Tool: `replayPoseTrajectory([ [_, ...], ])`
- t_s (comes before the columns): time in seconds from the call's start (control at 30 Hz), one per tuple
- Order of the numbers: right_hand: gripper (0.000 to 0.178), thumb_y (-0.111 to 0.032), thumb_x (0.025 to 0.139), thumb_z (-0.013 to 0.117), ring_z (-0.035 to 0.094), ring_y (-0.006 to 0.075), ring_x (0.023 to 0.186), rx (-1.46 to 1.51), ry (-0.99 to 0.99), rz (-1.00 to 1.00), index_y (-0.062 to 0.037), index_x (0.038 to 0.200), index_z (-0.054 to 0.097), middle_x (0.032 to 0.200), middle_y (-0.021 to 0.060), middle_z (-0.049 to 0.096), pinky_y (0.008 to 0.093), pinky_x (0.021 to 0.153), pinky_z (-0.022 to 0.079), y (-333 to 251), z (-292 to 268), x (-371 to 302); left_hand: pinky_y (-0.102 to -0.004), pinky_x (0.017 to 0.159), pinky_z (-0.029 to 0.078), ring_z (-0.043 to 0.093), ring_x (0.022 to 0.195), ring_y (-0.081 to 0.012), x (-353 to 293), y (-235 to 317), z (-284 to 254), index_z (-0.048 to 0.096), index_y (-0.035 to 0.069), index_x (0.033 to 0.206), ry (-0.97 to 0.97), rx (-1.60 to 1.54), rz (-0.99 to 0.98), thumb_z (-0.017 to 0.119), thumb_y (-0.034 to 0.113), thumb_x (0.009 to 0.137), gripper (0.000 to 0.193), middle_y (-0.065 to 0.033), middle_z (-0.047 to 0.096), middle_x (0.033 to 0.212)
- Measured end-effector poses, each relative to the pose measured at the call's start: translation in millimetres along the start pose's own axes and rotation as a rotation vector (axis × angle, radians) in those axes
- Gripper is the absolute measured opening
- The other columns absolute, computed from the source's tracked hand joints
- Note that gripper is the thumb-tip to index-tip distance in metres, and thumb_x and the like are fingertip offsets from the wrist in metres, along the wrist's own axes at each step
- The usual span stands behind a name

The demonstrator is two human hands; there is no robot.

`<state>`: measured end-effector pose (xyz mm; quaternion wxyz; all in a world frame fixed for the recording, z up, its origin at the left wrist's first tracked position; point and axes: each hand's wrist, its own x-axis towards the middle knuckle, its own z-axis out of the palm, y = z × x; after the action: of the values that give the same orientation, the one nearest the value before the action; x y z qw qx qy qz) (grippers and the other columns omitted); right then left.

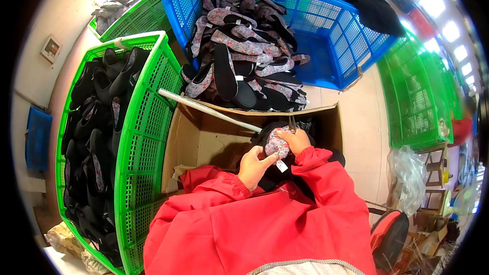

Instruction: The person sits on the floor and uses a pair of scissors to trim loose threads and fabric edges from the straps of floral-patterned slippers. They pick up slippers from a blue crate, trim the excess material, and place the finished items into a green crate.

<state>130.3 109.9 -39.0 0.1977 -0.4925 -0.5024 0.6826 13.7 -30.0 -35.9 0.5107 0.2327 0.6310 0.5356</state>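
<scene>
In front of my red sleeves, both hands are at a floral slipper point(275, 145) with a white tag point(281, 166). My left hand point(253, 167) is closed, its thumb and fingers pinching the slipper's near left side. My right hand point(298, 140) is closed around small dark thread snips point(292, 124), whose pointed tips stick up past the fingers. Its thumb touches the slipper's right side. Dark material lies under the slipper, its shape partly hidden by my hands.
An open cardboard box point(204, 137) stands ahead, with a white rod point(209, 109) across its corner. Beyond it, floral and black slippers point(244, 46) spill from a blue crate point(326, 61). A green crate point(145, 122) of black slippers stands left; green crates point(415, 91) stand right.
</scene>
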Motion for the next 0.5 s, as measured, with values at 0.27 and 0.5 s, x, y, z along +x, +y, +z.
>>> replayPoseTrajectory([
  [0.27,0.026,-0.021,0.081,0.075,0.064,0.0152,0.066,-0.109,0.142,-0.140,0.0024,0.089,0.069,0.077,0.0084,0.070,0.0319,0.061,0.049,8.5,9.3,-1.4,-0.0288,0.061,0.046,0.058,0.069,-0.0092,-21.2,13.3,8.7,0.060,-0.003,0.089,0.072,0.093,0.118,0.079,0.017,0.079,0.029,-0.0072,0.065,0.076],
  [0.5,0.027,-0.024,0.084,0.072,0.067,0.0216,0.069,-0.227,0.412,-0.353,0.0020,0.090,0.069,0.077,0.0134,0.070,0.0347,0.066,0.051,16.6,30.2,-12.0,-0.0431,0.066,0.047,0.059,0.073,-0.0350,-22.4,28.4,14.0,0.058,0.000,0.090,0.178,0.473,0.414,0.075,0.012,0.071,0.027,-0.0168,0.059,0.079],
])
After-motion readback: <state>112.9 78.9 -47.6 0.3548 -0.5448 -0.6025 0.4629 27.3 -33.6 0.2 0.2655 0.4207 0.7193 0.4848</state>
